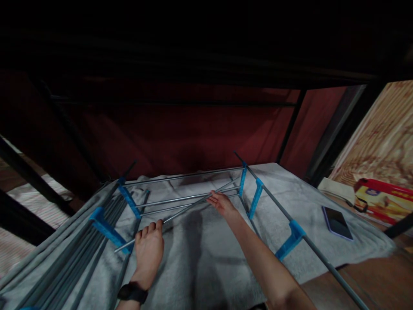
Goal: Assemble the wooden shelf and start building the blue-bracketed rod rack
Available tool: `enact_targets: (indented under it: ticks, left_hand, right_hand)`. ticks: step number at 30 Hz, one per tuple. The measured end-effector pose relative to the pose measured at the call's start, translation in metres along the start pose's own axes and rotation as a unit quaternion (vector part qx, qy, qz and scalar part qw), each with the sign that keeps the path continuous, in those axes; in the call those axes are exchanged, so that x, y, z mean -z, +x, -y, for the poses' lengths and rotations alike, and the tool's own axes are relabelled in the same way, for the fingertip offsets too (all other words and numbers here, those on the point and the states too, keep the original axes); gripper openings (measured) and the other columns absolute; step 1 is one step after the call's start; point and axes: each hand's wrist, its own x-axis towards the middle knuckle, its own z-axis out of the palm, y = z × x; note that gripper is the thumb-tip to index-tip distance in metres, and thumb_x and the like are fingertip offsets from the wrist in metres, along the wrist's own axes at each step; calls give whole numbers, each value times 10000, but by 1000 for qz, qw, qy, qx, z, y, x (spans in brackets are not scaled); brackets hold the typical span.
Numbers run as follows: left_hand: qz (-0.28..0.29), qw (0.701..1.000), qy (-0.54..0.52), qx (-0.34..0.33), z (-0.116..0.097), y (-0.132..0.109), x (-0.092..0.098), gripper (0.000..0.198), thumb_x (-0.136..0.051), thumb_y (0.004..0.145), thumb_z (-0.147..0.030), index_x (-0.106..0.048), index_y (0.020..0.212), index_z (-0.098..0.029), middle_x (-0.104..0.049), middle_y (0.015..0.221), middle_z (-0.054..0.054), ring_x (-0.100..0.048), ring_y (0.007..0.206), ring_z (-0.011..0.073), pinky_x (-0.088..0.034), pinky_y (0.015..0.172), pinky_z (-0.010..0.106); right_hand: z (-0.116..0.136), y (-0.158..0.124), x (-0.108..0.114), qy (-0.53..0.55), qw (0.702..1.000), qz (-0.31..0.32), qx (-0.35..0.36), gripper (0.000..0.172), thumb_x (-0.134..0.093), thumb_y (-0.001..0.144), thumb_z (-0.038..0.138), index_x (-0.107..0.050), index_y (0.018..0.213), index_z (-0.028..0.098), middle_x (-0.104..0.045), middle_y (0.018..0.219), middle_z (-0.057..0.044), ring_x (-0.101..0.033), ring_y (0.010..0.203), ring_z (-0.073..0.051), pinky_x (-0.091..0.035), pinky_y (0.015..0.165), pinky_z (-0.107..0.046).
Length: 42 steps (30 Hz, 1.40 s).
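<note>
A thin metal rod (pixel 183 210) runs slantwise across the middle, held by both of my hands. Near its lower left end my left hand (pixel 150 245) is closed around it, a dark band on the wrist. Further along, the fingers of my right hand (pixel 221 203) pinch the same rod. Around it lies a rack frame of grey tubes (pixel 277 201) with blue plastic brackets (pixel 111 230) on both sides. Crossbars (pixel 174 200) span between the left and right brackets behind my hands. The rod's far end crosses these bars near the right brackets.
Several loose grey tubes (pixel 74 245) lie bundled at the left. The frame rests on a pale cloth (pixel 206 267). A phone (pixel 337 221) lies at the right, beside a red and yellow box (pixel 383 198). Dark posts (pixel 338 133) and a red panel (pixel 187 133) stand behind.
</note>
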Motion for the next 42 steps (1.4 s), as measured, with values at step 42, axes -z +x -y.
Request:
enact_targets:
  ticks: [42]
  left_hand:
    - [-14,999,-33,35,-3,99,-16,339,-301,898,-68,-603,1047,-97,-615,1012,162,-528,1005,267,-315,945,405]
  right_hand:
    - [1,10,-18,-128,988,44,-77,109,-619,723,88,-645,784,174,-721,815,-63,-680,803,-178,-541,805,-342]
